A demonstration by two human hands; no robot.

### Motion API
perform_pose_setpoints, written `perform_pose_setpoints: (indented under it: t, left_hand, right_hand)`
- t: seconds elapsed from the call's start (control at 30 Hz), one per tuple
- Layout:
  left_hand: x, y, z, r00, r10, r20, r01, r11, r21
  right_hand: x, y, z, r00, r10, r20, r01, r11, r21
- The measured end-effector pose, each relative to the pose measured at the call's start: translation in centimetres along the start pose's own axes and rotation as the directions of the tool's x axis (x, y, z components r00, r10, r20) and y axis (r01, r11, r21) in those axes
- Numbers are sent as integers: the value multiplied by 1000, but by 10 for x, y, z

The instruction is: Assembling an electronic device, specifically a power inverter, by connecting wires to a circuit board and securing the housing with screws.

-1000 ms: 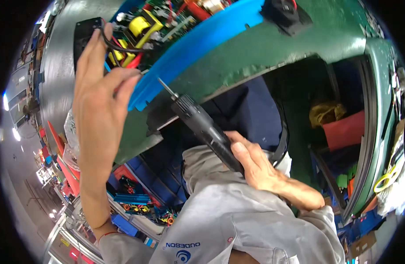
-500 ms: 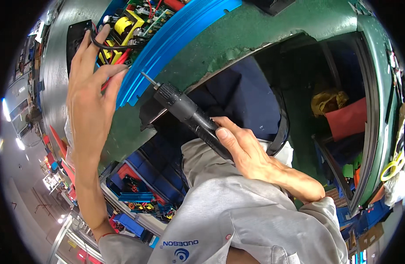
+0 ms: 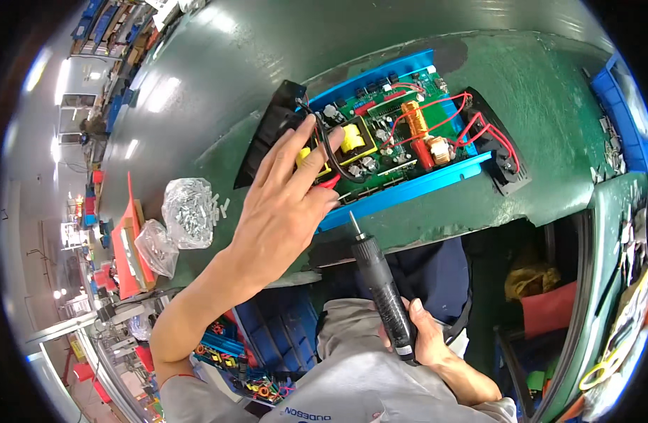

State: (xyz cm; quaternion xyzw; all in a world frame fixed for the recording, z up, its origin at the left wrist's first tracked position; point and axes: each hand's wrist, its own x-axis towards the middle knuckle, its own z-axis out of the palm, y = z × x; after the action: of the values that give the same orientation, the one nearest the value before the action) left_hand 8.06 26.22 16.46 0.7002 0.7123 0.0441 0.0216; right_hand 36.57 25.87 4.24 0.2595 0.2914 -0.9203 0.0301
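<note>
An electric screwdriver (image 3: 381,285), black with a thin metal bit, is gripped in my right hand (image 3: 431,338). Its bit points up and slightly left, close to the near wall of a blue metal housing (image 3: 415,185). Inside the housing lies a green circuit board (image 3: 389,111) with yellow transformers, a copper coil and red wires. My left hand (image 3: 281,204) reaches over the housing's left end, fingers stretched and apart by a black cable (image 3: 326,141). Its thumb is near the red wires (image 3: 329,182). A black end panel (image 3: 273,127) stands partly behind these fingers.
Another black end panel (image 3: 498,151), joined by red wires, lies at the housing's right. Clear bags of small parts (image 3: 188,211) sit on the green bench (image 3: 549,92) at left. A blue bin (image 3: 623,113) stands far right. The bench's cut-out edge is close to my body.
The view has shifted, showing the whole housing and more bench. The screwdriver has swung more upright, its bit now just off the near wall. My left hand's thumb and finger have spread apart.
</note>
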Motion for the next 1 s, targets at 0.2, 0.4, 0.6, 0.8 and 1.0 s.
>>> perform_pose_setpoints:
  t: [0.2,0.4,0.6,0.8,1.0]
  left_hand:
    - [5,-7,-1,1000,-24,-6,24,1000,-14]
    - [4,-8,11,999,-23,-35,22,999,-27]
    - [5,0,14,988,-144,-56,139,987,-80]
    - [7,-5,5,997,-51,64,52,999,-13]
    - [7,0,-3,980,-83,180,92,995,-42]
  right_hand:
    - [6,0,5,999,29,-34,-29,1000,-9]
    - [7,0,3,998,37,-54,-41,996,-79]
    - [5,-3,4,997,42,-59,-48,993,-108]
    - [4,-8,5,995,58,-79,-67,991,-115]
    - [6,-9,4,996,55,-77,-62,995,-84]
